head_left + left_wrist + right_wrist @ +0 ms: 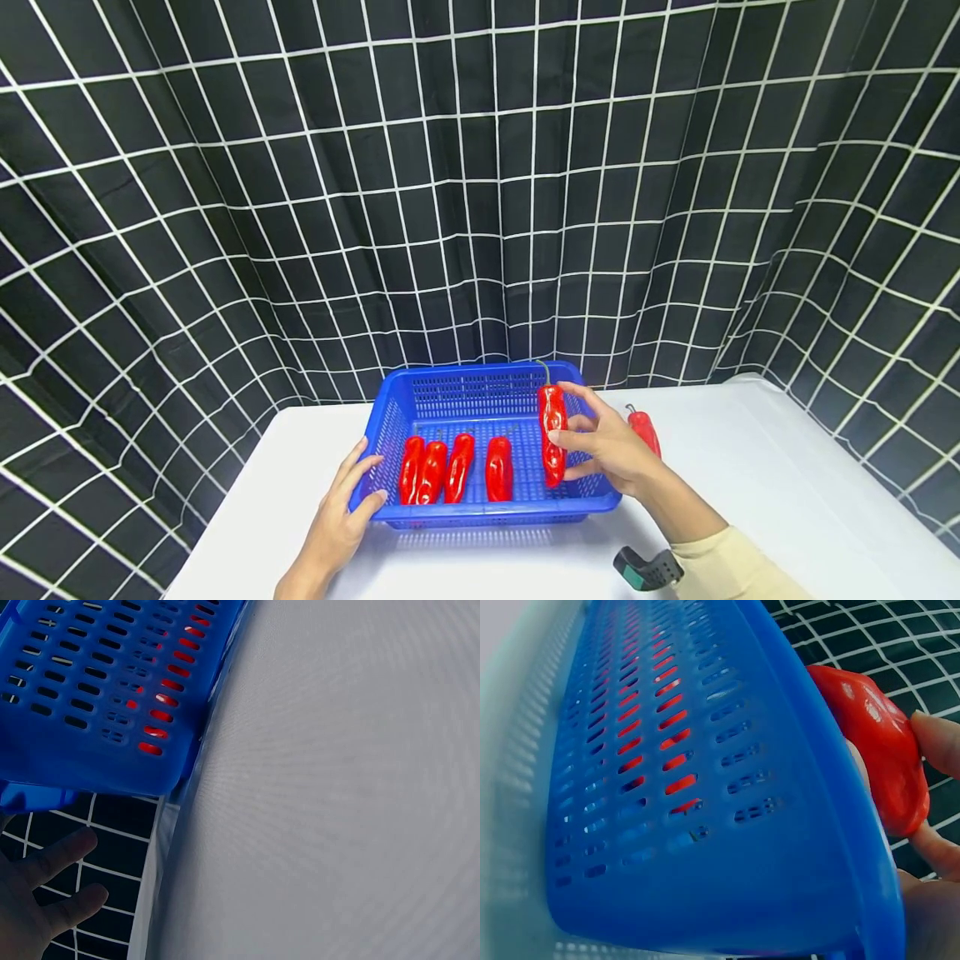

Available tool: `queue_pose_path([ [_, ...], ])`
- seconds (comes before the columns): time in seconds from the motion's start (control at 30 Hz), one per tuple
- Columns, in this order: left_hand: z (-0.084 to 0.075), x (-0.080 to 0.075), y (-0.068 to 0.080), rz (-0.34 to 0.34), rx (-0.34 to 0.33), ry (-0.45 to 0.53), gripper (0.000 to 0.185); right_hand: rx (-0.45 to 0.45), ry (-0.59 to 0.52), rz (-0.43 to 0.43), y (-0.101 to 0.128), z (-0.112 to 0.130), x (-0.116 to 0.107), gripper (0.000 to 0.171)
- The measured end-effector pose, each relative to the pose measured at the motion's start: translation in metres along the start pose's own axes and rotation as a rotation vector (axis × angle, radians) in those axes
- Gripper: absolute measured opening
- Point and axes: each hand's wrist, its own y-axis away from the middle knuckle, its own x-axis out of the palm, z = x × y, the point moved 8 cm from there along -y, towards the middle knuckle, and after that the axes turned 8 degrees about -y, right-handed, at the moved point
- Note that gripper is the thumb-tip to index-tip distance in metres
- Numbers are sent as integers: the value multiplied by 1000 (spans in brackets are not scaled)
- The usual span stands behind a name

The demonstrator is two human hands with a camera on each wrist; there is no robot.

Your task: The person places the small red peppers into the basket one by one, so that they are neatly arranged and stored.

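A long, glossy red pepper [552,433] with a green stem is pinched between the thumb and fingers of my right hand [618,446]. It hangs upright over the right part of a blue perforated basket [495,505]; the right wrist view has this red pepper [877,742] above the rim. Several more red peppers [460,468] lie side by side inside, mostly toward the left. My left hand [341,512] is at the basket's front left corner, its fingers spread and loosely bent near the rim. In the left wrist view, two fingers [75,907] extend below the basket corner.
One more red pepper [644,431] lies on the white table [750,483], right of the basket and partly behind my right hand. A black curtain with white grid lines [465,208] rises behind and around the table. A dark wrist strap [648,570] is by the right sleeve.
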Motion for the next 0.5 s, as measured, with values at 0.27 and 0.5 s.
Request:
queue_pose_path([
  [0.27,-1,0,1,0,2,3,44,6,44,16,-3,-4,8,82],
  [0.5,-2,-1,0,2,0,1,43,40,82,28,-7,-10,17,81],
])
